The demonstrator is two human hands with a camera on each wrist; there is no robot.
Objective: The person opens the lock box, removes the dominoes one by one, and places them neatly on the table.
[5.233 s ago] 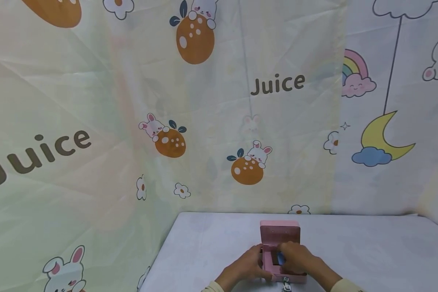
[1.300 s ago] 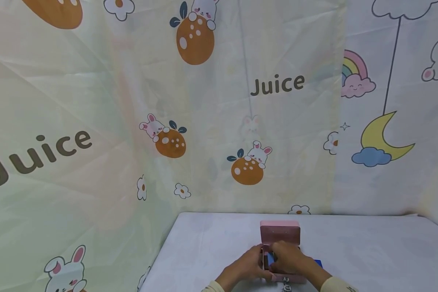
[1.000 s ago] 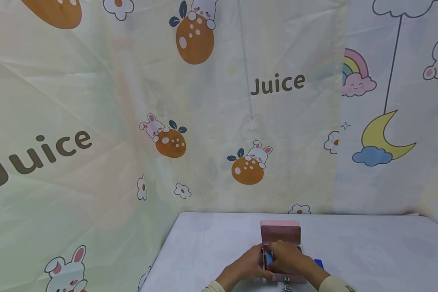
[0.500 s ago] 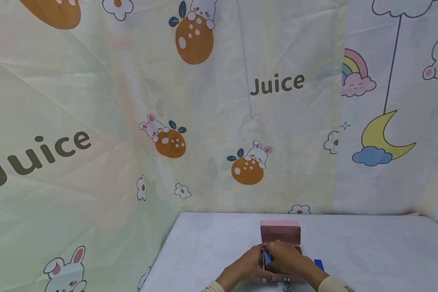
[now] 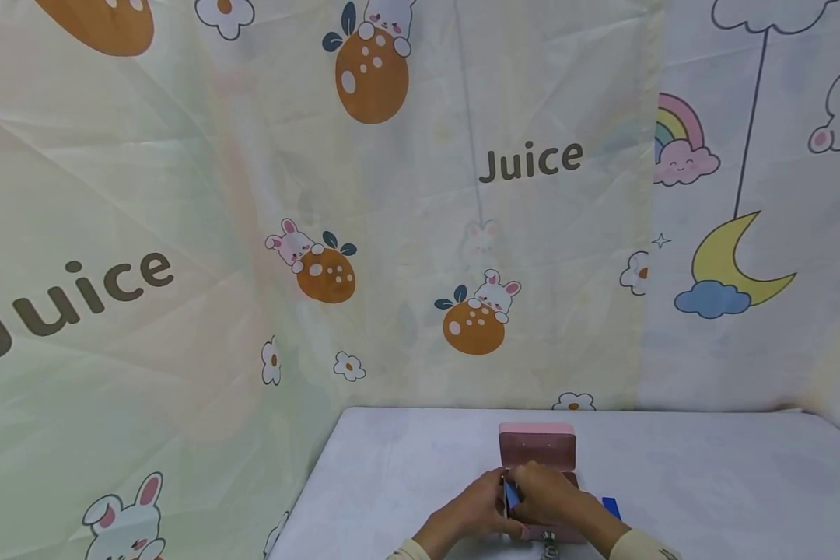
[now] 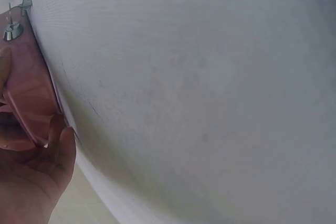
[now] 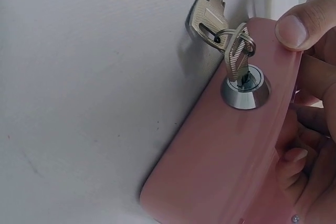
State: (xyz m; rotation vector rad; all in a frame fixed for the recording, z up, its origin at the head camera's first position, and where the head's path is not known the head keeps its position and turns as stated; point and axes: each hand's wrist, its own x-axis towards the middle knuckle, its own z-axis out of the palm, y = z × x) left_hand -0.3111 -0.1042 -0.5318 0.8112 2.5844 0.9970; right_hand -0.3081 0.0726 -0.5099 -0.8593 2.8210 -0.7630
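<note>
A pink metal lockbox [image 5: 537,449] stands on the table with its lid raised. My left hand [image 5: 472,505] grips its left side, the thumb at the front corner. Reaching inside, my right hand [image 5: 546,494] has curled fingers against a flat blue piece [image 5: 512,495] near the left wall. Most of that piece and the box's inside are hidden by the hand. In the right wrist view, a key sits in the round lock [image 7: 245,95], and a second key [image 7: 207,19] hangs on the ring. The left wrist view shows the left hand [image 6: 37,177] around the box's end.
Another flat blue object [image 5: 612,509] lies on the white-covered table [image 5: 714,474], right of the box and partly behind the right forearm. A printed curtain [image 5: 406,233] hangs behind the table.
Since the oldest frame, a blue object has appeared on the table right of the box. The right hand has shifted left inside the box, with the other blue piece. The left hand stays put.
</note>
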